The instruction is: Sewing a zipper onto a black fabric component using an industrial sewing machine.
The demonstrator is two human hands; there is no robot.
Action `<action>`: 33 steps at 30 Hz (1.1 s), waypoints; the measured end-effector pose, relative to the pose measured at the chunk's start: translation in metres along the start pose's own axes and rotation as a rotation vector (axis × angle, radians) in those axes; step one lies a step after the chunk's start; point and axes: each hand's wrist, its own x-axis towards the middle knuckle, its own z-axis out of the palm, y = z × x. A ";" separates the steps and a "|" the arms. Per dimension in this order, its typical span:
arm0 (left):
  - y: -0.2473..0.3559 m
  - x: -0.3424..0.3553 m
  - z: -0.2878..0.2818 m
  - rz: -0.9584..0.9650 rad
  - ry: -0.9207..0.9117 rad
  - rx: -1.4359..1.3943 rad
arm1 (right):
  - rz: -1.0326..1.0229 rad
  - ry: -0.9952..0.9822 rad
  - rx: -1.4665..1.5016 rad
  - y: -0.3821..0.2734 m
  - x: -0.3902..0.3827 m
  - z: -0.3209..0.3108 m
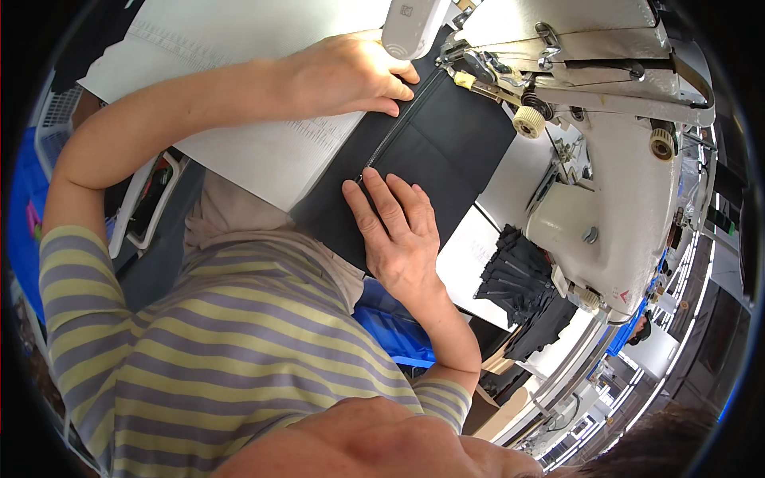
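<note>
A black fabric piece [446,135] with a zipper [388,143] along it lies flat on the white table, its far end by the needle area of a sewing machine [613,207]. My left hand [351,76] rests on the fabric close to the presser foot, fingers stretched along the zipper's left side. Nearer to me, my right hand [398,227] lies on the cloth with its fingers spread, fingertips at the zipper's near end. Neither hand is wrapped round anything. A white lamp head [412,30] partly covers the top of my left hand.
A pile of black zipper pieces [518,275] sits right of the fabric, beside the machine base. Below the table edge is a blue bin [390,319]. More dark cloth [92,40] lies at the far left. The machine's arm rises close on the right.
</note>
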 end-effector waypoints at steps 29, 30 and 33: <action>-0.004 -0.001 0.006 -0.011 0.059 -0.085 | -0.044 -0.023 0.020 0.004 -0.002 0.002; -0.004 -0.001 0.005 -0.012 0.060 -0.085 | -0.045 -0.024 0.019 0.003 -0.002 0.003; -0.004 0.000 0.003 -0.008 0.043 -0.077 | -0.044 -0.018 0.015 0.003 -0.001 0.003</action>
